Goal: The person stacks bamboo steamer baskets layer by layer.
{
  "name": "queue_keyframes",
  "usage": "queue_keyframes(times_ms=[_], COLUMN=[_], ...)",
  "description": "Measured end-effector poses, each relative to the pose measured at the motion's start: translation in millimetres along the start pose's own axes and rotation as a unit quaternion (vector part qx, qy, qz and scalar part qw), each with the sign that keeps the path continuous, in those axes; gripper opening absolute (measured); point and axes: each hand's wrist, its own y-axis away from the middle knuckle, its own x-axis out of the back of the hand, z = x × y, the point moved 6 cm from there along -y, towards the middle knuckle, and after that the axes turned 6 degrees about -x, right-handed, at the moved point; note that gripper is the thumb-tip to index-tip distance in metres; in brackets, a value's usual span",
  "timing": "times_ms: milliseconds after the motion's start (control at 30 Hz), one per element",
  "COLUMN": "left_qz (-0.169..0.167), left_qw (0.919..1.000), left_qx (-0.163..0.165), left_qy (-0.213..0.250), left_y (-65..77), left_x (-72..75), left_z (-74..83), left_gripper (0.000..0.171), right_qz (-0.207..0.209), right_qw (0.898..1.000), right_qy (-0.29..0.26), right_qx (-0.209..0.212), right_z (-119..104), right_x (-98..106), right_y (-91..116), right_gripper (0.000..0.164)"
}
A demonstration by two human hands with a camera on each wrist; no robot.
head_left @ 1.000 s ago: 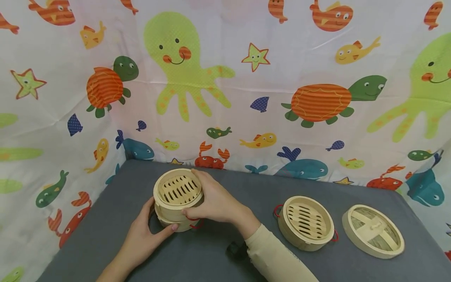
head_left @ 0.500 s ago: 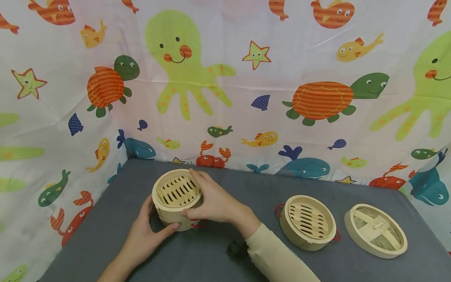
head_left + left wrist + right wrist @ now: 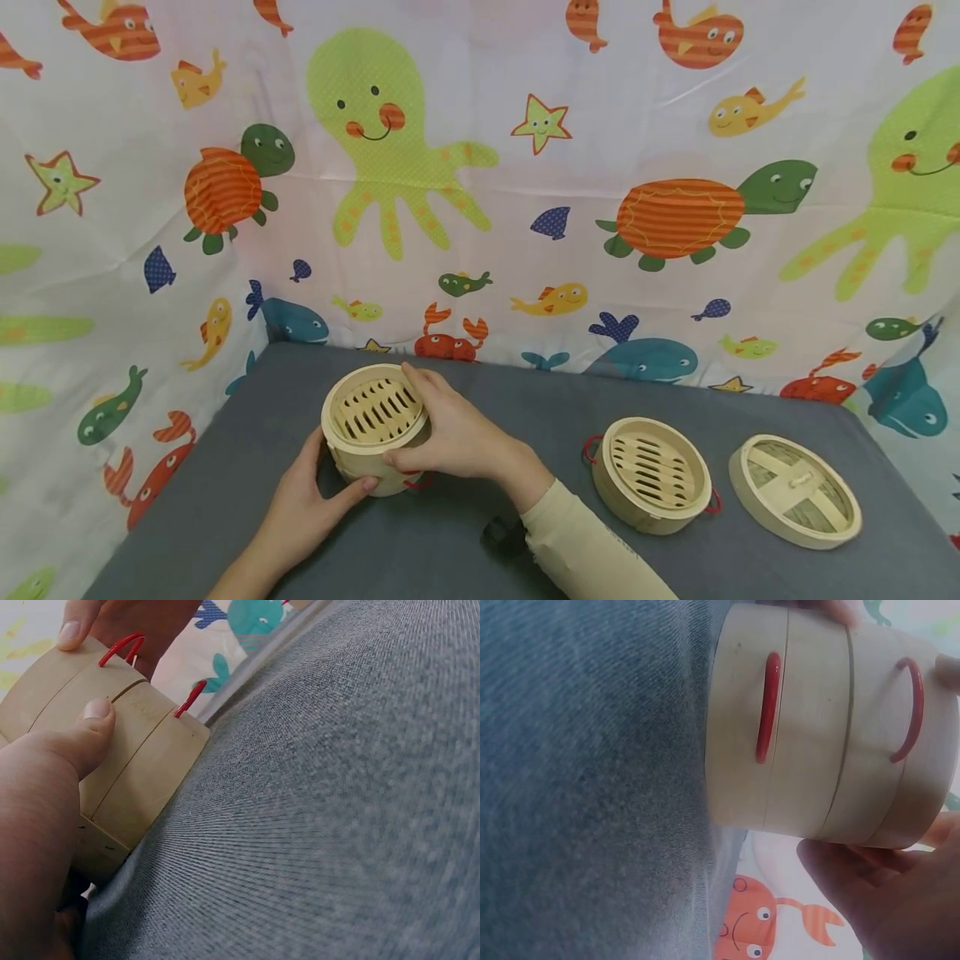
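Two small bamboo steamer baskets are stacked at the left of the table. The upper basket (image 3: 377,410) shows its slatted floor in the head view, and it sits in line on the lower basket (image 3: 746,712). A thin seam runs between them in the right wrist view, and each has a red loop handle on that side. My left hand (image 3: 306,504) holds the stack from the left, its thumb on the front near the seam. My right hand (image 3: 457,435) grips the upper basket from the right, with the thumb in front and fingers behind.
A third steamer basket (image 3: 651,475) with red handles stands at the right of the grey table (image 3: 525,408). Beside it, further right, lies a round woven bamboo lid (image 3: 795,492). A printed sea-animal curtain (image 3: 487,250) rises behind. A small dark object (image 3: 502,536) shows by the right sleeve.
One second ago the upper basket stood slightly askew on the lower one. It has since settled in line with it. Both hands keep their hold, barely moving.
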Motion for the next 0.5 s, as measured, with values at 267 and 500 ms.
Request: queue_keyframes(times_ms=[267, 500], left_qz=[-0.005, -0.011], left_qw=[1.0, 0.9999], left_qx=[0.002, 0.007], left_qy=[0.006, 0.009], left_y=[-2.1, -0.1], left_x=[-2.3, -2.9], left_z=[-0.3, -3.4], left_gripper=[0.107, 0.108], right_qz=[0.002, 0.003], right_qw=[1.0, 1.0], right_qy=[-0.011, -0.008], right_qx=[0.005, 0.01], right_z=[0.7, 4.4], right_x=[3.4, 3.0], right_y=[4.5, 6.4], right_gripper=[0.12, 0.12])
